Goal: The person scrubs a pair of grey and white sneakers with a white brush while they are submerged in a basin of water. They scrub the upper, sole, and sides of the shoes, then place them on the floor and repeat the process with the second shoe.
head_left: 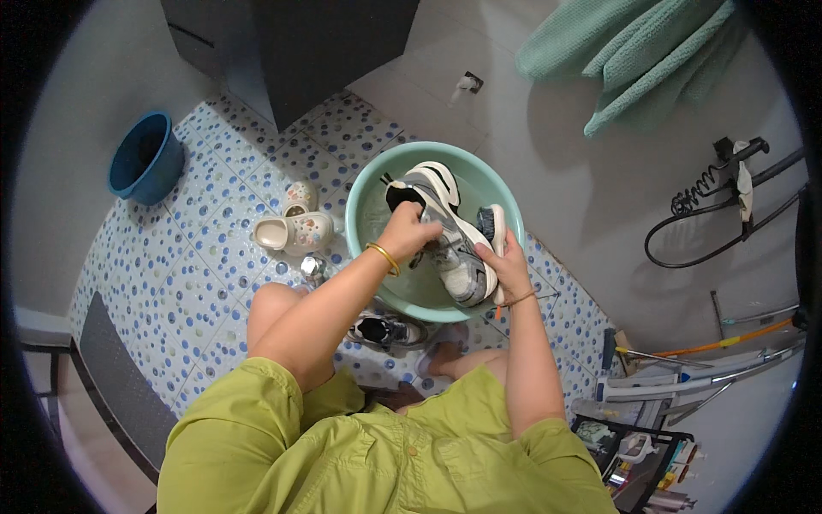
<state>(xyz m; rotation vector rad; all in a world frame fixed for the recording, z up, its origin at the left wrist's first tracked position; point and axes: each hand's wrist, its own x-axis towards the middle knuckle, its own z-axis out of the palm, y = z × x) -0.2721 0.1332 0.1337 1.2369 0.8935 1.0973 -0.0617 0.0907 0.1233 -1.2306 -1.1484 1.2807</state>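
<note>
Over a mint-green basin (364,171) of water I have a grey, white and black sneaker (461,265), its toe pointing toward me. My left hand (409,233) is closed on the sneaker near its opening and laces. Along the shoe's right side, my right hand (512,272) grips a white-backed scrub brush (494,224) with dark bristles; its thumb lies by the sole's edge. I cannot tell whether the bristles touch the shoe. Another sneaker (385,331), dark and light, rests on the floor at the basin's near side.
Left of the basin lie cream clogs (304,231) and a small shiny metal fitting (313,269). Farther left stands a blue bucket (147,161). Green towels (634,60) hang at upper right, above a black hose (685,257). A rack of bottles (634,454) stands at lower right.
</note>
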